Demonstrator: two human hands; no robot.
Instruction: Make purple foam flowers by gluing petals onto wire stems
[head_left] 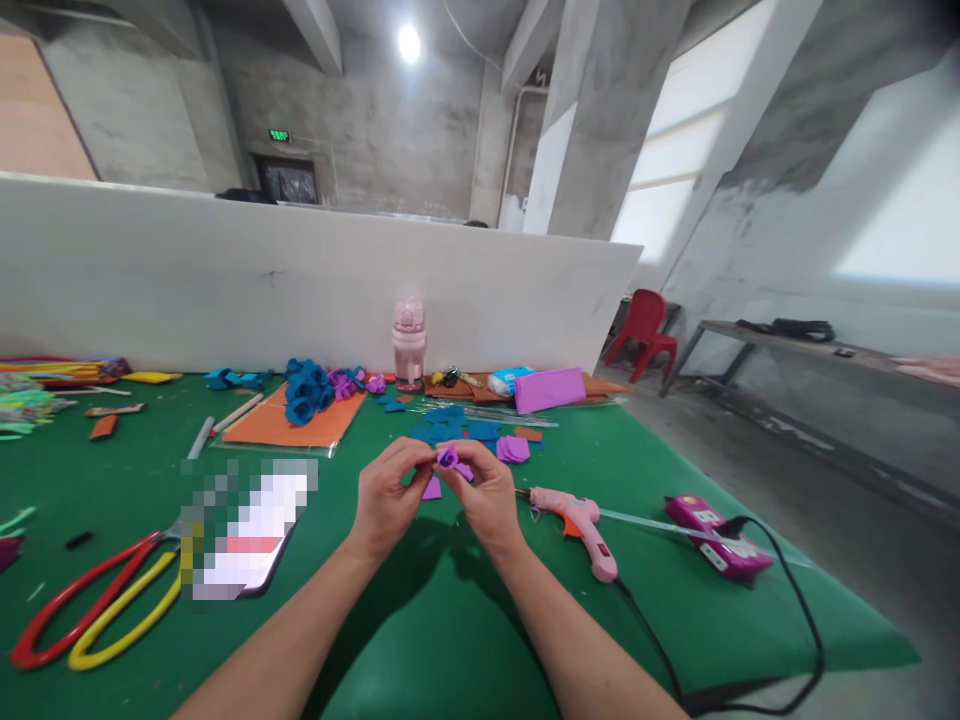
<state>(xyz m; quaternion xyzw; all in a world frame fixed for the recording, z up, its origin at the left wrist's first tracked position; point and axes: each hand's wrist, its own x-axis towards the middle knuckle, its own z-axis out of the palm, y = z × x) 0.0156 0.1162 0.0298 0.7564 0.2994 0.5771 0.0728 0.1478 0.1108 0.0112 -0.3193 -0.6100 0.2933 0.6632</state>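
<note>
Purple felt rose [448,458] — pinched between left hand [386,497] and right hand [489,497] fingertips.

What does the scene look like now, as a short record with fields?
left hand: pinches purple flower roll with fingers
right hand: pinches the same roll, fingers at its top
held item: purple flower roll, lifted above the green mat
right of hands: pink glue gun lying on mat, cord attached
left of hands: red and yellow scissors lying flat
behind: blue flowers on orange sheet; pink bottle upright
</note>
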